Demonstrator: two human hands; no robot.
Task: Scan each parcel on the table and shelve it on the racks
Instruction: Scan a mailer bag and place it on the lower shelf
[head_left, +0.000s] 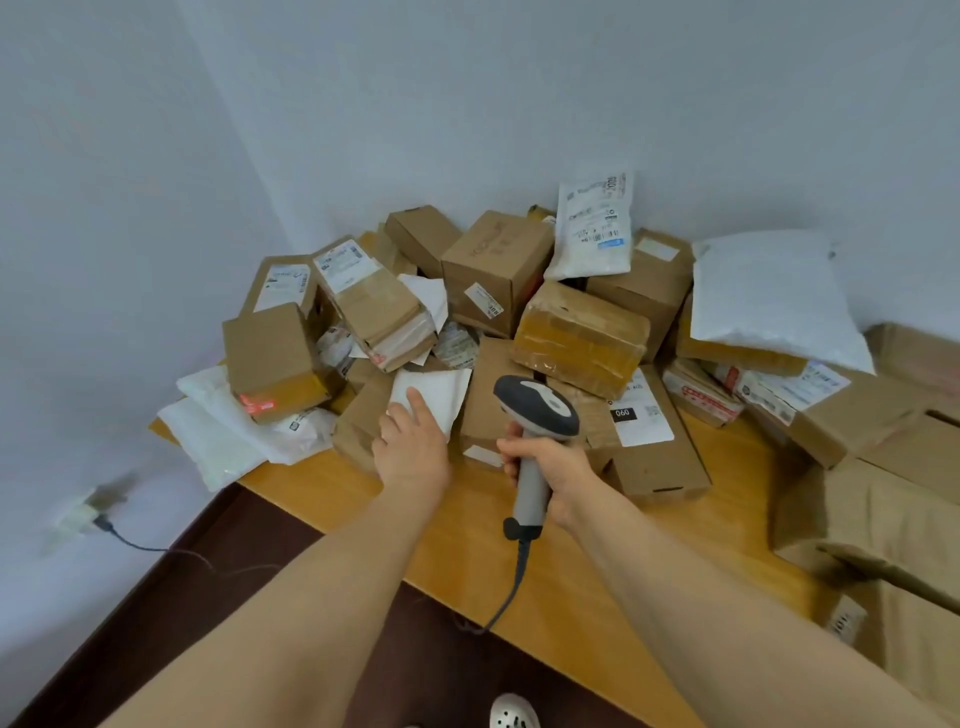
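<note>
My left hand (410, 452) covers the near corner of the white mailer (441, 392). The scanner (535, 415) shows me only its back: its window faces away, and my right hand (556, 478) wraps over the front of the grip. Print on the label of the white bag (592, 228) is too small to read. The large cartons (893, 519) run off the right edge. My shoe (511, 714) is cut by the bottom edge. The wall socket (78, 514) is blurred.
</note>
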